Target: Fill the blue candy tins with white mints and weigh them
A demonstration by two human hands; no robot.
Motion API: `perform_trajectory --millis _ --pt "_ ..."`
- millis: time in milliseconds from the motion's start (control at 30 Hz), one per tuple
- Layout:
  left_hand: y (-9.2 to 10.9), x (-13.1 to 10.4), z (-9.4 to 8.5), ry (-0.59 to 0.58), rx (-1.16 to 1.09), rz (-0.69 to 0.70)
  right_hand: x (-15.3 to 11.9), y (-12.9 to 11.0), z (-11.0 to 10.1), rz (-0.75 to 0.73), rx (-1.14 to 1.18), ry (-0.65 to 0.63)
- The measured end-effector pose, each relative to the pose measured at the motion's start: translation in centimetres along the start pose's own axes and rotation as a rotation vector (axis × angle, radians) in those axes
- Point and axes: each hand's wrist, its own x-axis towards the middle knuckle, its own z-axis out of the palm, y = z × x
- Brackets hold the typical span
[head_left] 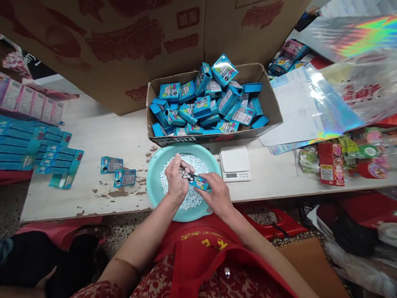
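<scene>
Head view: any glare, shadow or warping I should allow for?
Head view: strong glare and rainbow streaks on the shiny film at upper right; the tall carton's near face is in shade; wide-angle stretch towards the edges; the scale's display is too small to read.

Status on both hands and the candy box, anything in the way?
Left hand: cupped over basin, at the box's open end. Right hand: gripping small blue box. Scale beside basin, not blocking.
</scene>
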Motion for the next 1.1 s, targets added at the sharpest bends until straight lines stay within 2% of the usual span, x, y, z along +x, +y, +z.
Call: perform_trajectory --millis 133,267,367,467,533,733,933,1100 --pt "0.3 0.3 -0.1 0.012 -0.031 -0.015 0.0 0.1 0.2 0.019 0.033 0.007" --pt "0.6 0.7 -0.4 -0.028 -0.080 -0.074 0.1 0.2 0.0 0.032 0.114 0.024" --pt "0.3 0.7 -0.4 -0.053 0.003 -0.079 0.2 0.1 0.0 0.050 0.120 0.022" --pt "-0.2 0.3 -0.3 -0.141 0.124 -0.114 0.5 0.0 0.2 0.044 0.072 -0.002" --pt "-0.1 0.2 -0.3 -0.178 0.113 -0.133 0.6 0.1 0.5 0.034 0.080 -0.009" --pt "0.9 0.4 -0.8 -0.126 0.021 -0.069 0.4 0.8 0.7 0.057 0.167 0.027" --pt "0.1 0.4 -0.7 -0.055 0.051 0.011 0.5 0.7 1.0 0.054 0.164 0.008" --pt "-0.5 0.8 -0.6 -0.059 0.027 0.025 0.7 0.9 1.0 0.067 0.165 0.000"
